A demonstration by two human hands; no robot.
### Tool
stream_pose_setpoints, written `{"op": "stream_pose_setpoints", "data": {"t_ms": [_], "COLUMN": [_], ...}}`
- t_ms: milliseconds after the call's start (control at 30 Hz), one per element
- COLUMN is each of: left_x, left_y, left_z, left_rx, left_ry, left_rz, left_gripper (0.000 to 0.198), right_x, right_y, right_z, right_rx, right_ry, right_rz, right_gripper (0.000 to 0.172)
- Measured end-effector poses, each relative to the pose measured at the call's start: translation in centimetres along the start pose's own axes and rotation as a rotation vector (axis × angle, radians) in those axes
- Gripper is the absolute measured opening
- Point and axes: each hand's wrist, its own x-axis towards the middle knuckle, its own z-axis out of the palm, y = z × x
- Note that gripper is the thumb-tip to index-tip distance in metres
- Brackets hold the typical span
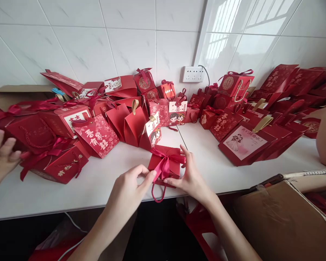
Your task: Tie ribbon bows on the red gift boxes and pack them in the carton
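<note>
Left hand [134,184] pinches ribbon [162,170] atop the box [175,169]; right hand [191,177] clasps its right side. Probably light, crushable: hold its sides gently.

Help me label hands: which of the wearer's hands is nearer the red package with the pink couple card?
Right. The right hand, on the ribboned box, is left of that package in the picture; the left hand, pinching the ribbon, is farther left.

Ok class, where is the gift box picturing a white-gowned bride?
In the head view, the gift box is right of centre on the white counter, in front of other red boxes and right of the right hand.
</note>
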Motion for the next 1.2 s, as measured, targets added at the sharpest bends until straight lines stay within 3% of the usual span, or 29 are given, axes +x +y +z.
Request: {"op": "stream_pose_setpoints", "data": {"t_ms": [100,200,333,500,567,600,633,700,767,800,867,967,1200], "left_x": [-1.0,-1.3,-1.5,-1.5,-0.9,-0.4,0.3,1.9,3.7,4.5,5.6,6.4,6.3], "left_y": [-0.2,-0.7,-0.9,-1.7,-2.4,-2.7,-2.9,-2.8,-2.3,-1.9,-1.2,-0.8,-0.1], "left_z": [0.6,1.0,0.6,-3.1,-5.4,-6.4,-7.1,-7.7,-7.0,-6.3,-4.8,-3.5,-3.9], "left_rx": [-0.096,-0.241,-0.245,-0.021,0.129,0.190,0.229,0.229,0.138,0.084,0.017,-0.036,-0.214], "left_ry": [-0.086,-0.187,-0.320,-0.680,-0.824,-0.834,-0.779,-0.518,-0.239,-0.165,-0.151,-0.241,-0.358], "left_rz": [-0.007,0.019,0.029,0.128,0.142,0.113,0.081,0.064,0.109,0.139,0.198,0.285,0.402], "left_gripper": [0.039,0.035,0.032,0.021,0.019,0.019,0.021,0.029,0.033,0.034,0.033,0.028,0.020], "right_x": [-0.8,-1.1,-1.1,-1.5,-1.8,-1.9,-2.0,-2.1,-2.0,-1.9,-1.8,-1.7,-1.9], "right_y": [-0.6,-0.8,-0.4,-0.1,-0.9,-1.5,-2.2,-3.9,-5.3,-5.7,-5.9,-5.2,-3.9], "right_z": [0.1,-0.5,-1.5,-3.4,-4.4,-4.7,-4.8,-4.3,-2.8,-1.8,0.0,1.6,0.5], "right_rx": [-0.049,-0.033,0.003,0.041,-0.020,-0.068,-0.121,-0.236,-0.354,-0.411,-0.494,-0.470,-0.250], "right_ry": [0.003,-0.107,-0.224,-0.341,-0.300,-0.244,-0.179,-0.080,-0.058,-0.056,-0.018,0.076,0.052], "right_rz": [-0.025,-0.017,-0.004,-0.014,-0.019,-0.027,-0.050,-0.162,-0.363,-0.458,-0.579,-0.629,-0.630], "right_gripper": [0.104,0.100,0.099,0.100,0.092,0.086,0.080,0.070,0.063,0.057,0.038,0.019,0.010]}}
